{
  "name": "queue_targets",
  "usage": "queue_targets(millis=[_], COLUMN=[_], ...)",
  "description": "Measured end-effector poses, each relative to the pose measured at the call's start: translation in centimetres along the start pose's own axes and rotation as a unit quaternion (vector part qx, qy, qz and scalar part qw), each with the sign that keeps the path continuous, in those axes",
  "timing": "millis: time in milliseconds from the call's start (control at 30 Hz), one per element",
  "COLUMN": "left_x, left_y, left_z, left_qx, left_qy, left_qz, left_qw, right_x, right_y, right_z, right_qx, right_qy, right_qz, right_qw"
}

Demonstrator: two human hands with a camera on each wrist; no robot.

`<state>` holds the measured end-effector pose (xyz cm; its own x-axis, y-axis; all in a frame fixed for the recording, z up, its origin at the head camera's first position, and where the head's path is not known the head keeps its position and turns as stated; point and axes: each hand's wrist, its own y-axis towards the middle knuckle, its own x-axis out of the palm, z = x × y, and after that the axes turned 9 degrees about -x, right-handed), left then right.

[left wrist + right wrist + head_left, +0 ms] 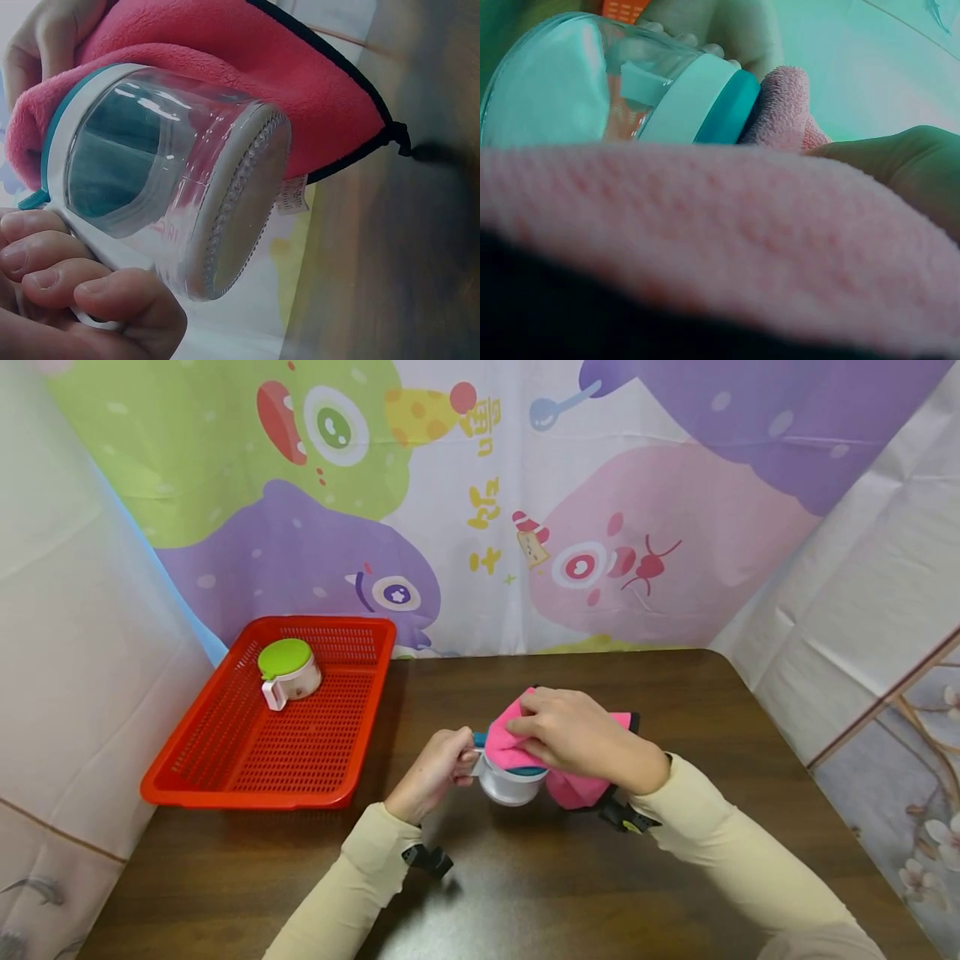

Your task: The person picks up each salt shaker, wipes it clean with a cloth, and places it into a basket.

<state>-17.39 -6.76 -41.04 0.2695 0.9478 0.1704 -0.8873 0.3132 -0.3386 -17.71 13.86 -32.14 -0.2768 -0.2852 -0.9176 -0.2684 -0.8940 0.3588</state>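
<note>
My left hand (437, 768) grips the white handle of a clear seasoning jar (512, 789), its fingers curled round it in the left wrist view. The jar (187, 176) has a white collar and a teal lid (735, 107), and it is held tilted above the table. With bent fingers my right hand (577, 731) holds a pink cloth (573, 789) with black edging over the lid. Folds of the cloth (315, 90) hang behind the jar in the left wrist view. Cloth covers most of the lid in the head view, and in the right wrist view it hides much of the right hand.
A red plastic basket (356, 739) stands at the left of the brown wooden table (645, 877). Inside it sits another seasoning jar (300, 681) with a green lid and a pale handle. A cartoon-printed curtain (465, 610) hangs along the table's back edge.
</note>
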Motion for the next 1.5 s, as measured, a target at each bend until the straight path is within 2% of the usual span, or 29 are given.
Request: queue_targets(millis=[233,433,800,1233,1500], left_x=[0.6,0.7,0.6,0.2,0.0], left_y=[-0.2,-0.3,-0.4,-0.9,-1.0], left_z=[0.0,0.0,0.0,0.0,-0.1], left_qx=[0.004,0.004,0.005,0.021,0.020], left_qy=[0.022,0.035,0.043,0.031,0.021], left_qz=[0.010,-0.001,-0.009,-0.005,-0.007], left_qw=[0.9997,0.9994,0.9990,0.9993,0.9996], right_x=[0.2,0.2,0.4,0.4,0.3], right_y=[0.2,0.4,-0.2,-1.1,-1.8], right_z=[0.3,0.6,1.9,2.6,2.6], right_qx=[0.022,0.052,0.078,0.088,0.090], right_qy=[0.006,0.010,0.011,0.013,0.020], right_qz=[-0.018,-0.033,-0.038,-0.030,-0.024], right_qw=[1.000,0.998,0.996,0.996,0.995])
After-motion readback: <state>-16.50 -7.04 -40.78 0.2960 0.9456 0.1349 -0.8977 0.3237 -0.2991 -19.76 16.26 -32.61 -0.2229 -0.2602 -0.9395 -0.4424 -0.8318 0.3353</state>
